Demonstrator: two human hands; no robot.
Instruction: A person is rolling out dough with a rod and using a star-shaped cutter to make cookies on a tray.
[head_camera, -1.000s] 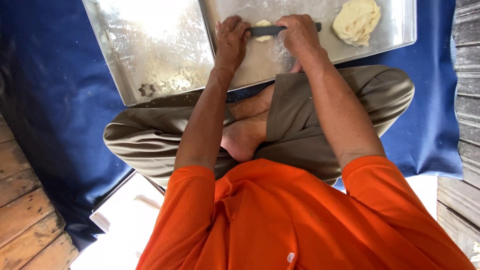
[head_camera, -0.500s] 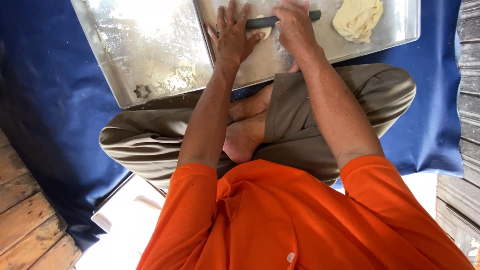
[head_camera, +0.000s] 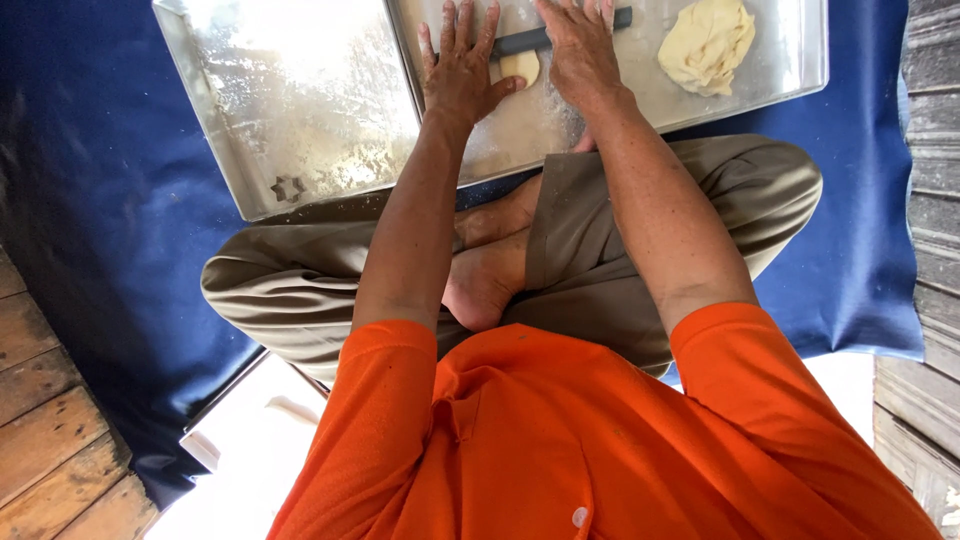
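Rolling step: left hand (head_camera: 462, 72) and right hand (head_camera: 578, 55), fingers flat and open (gripping nothing), press dark rolling pin (head_camera: 528, 41) over dough piece (head_camera: 520, 68); dough lump (head_camera: 706, 42) at 3 o'clock. Next likely needs even pressure.

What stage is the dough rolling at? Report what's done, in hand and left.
Done: the right metal tray is dusted with flour, and a small dough piece lies flattened on it. In hand: both palms, left hand and right hand, press a dark rolling pin over that piece. Left: a large dough lump sits unrolled, and the star cutter lies alone on the left tray.
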